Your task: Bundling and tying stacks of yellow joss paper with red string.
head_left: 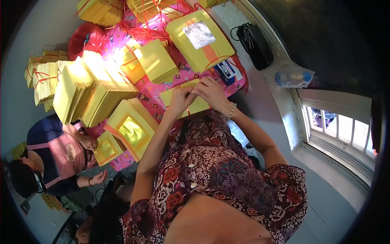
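A small stack of yellow paper (198, 106) lies at the table edge close to my body. Above it my left hand (181, 99) and my right hand (212, 94) meet, fingertips pinched together. A thin red string (188, 110) crosses the stack just below my left fingers. Whatever sits inside the two pinches is too small to make out. Just beyond my hands is another block of yellow paper (156, 61). To its right stands a larger stack (219, 46) with a silver square on top and a red string around it.
Several yellow paper stacks (97, 95) and a red string coil (83, 40) fill the left of the pink patterned tablecloth (148, 97). A co-worker's hand (88, 142) touches a gold-squared stack (106, 149). On the right ledge are a black case (256, 46) and a plastic bottle (292, 78).
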Demonstrator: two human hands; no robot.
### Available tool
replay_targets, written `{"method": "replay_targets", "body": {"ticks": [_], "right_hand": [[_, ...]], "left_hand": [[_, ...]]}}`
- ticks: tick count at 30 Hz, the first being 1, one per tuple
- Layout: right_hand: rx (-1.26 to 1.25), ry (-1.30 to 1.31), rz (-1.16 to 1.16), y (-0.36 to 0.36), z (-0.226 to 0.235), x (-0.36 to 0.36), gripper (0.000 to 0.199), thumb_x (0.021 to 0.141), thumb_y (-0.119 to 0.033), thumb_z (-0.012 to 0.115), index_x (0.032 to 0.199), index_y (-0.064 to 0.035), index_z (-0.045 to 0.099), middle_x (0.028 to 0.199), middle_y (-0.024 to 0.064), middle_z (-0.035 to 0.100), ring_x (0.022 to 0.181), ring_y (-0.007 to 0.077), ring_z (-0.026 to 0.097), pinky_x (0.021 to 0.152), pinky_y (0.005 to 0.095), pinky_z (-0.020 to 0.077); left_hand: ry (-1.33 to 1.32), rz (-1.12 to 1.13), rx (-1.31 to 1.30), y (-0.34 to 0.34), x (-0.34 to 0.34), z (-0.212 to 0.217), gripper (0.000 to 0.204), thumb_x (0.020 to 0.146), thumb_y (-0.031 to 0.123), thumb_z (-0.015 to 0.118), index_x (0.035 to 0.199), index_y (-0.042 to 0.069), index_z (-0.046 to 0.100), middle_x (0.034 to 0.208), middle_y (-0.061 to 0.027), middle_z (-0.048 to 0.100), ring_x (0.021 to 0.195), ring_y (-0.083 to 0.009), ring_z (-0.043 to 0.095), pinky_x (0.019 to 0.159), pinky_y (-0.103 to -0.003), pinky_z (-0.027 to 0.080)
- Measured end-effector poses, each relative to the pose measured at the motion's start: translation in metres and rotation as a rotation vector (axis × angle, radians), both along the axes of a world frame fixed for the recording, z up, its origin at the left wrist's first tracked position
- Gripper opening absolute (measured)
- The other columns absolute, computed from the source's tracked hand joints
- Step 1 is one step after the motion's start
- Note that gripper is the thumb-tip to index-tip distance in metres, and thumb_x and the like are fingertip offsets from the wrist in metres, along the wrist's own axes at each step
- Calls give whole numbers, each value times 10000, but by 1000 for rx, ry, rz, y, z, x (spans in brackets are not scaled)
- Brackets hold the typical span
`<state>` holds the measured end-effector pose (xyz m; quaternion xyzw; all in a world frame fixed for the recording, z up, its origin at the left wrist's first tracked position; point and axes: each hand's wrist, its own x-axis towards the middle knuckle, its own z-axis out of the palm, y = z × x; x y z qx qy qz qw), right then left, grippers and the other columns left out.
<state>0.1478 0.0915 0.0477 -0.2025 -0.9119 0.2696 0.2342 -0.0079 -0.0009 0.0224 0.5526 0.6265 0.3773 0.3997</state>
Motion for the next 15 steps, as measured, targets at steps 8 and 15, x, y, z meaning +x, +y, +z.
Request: {"method": "replay_targets", "body": {"ticks": [8,15], "right_hand": [[-278,-127,-183,-25,-3,29,142,859,-185,607,873,-53,556,855,124,563,819,346,573,687,410,470],[-455,-117,-198,-38,-12,24,101,844,-135,588,896,-54,556,856,152,582,826,360,588,687,419,469]], "left_hand": [[-264,68,-117,4,-9,-14,158,850,147,657,889,1,702,648,-35,640,573,-56,515,532,-260,434],[-144,-8,-92,4,-5,9,93,769,32,663,857,21,693,699,-66,649,603,-106,582,555,-273,454]]}}
